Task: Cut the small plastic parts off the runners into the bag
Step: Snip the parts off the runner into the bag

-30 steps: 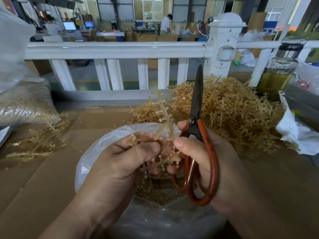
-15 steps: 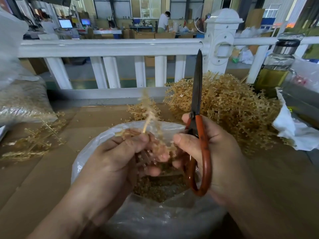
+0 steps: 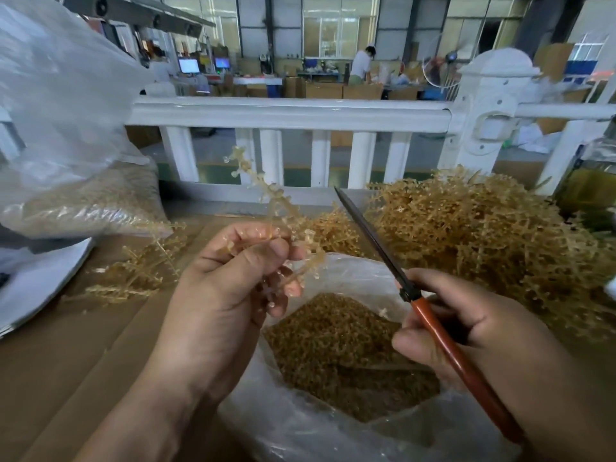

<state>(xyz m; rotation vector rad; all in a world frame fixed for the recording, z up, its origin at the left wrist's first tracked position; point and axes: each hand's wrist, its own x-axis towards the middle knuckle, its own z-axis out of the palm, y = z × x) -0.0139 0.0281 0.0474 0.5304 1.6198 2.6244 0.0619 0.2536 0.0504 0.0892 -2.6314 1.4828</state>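
A spiky, translucent amber runner (image 3: 271, 203) tilts up above the bag (image 3: 300, 423), pinched between thumb and curled fingers of the left hand (image 3: 226, 295); the right hand (image 3: 476, 338) curls round red-handled scissors (image 3: 408, 291), blades together, just beside it; likely between cuts, so the blades must open onto a branch; granular parts (image 3: 333, 345) fill the crinkly plastic.
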